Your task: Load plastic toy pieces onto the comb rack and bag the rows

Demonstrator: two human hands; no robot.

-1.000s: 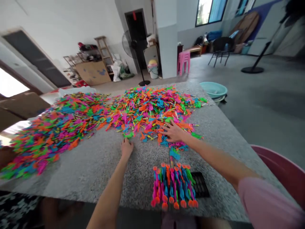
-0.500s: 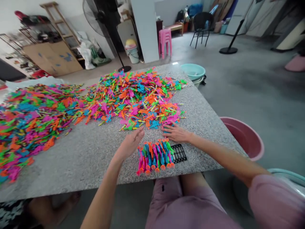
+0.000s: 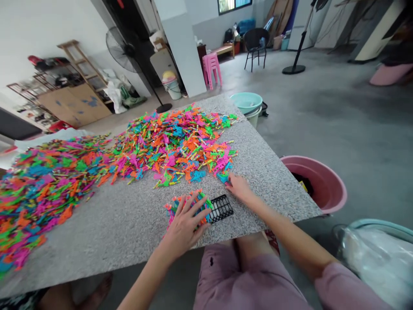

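Observation:
My left hand (image 3: 185, 226) lies with fingers spread over a packed row of small bright plastic toy pieces (image 3: 171, 211), covering much of it. The row stands in a black plastic grid rack (image 3: 222, 208), whose bare right cells show beyond my fingers. To the upper right of the rack, my right hand (image 3: 240, 188) is closed at the fingertips on a green and blue plastic toy piece (image 3: 222, 177). Just beyond both hands spreads a large heap of loose toy pieces (image 3: 174, 142) in pink, orange, green and blue, several of them pistol-shaped.
A second heap (image 3: 48, 185) covers the left of the speckled stone table (image 3: 122, 228). Right of the table stand a pink tub (image 3: 329, 185) and a turquoise basin (image 3: 247, 101). A plastic bag (image 3: 371, 254) sits low at right. Another person's leg (image 3: 97, 290) shows below left.
My left hand has come down from above the row onto it. My right hand has drawn its fingertips together on a piece at the heap's near edge. The view has shifted.

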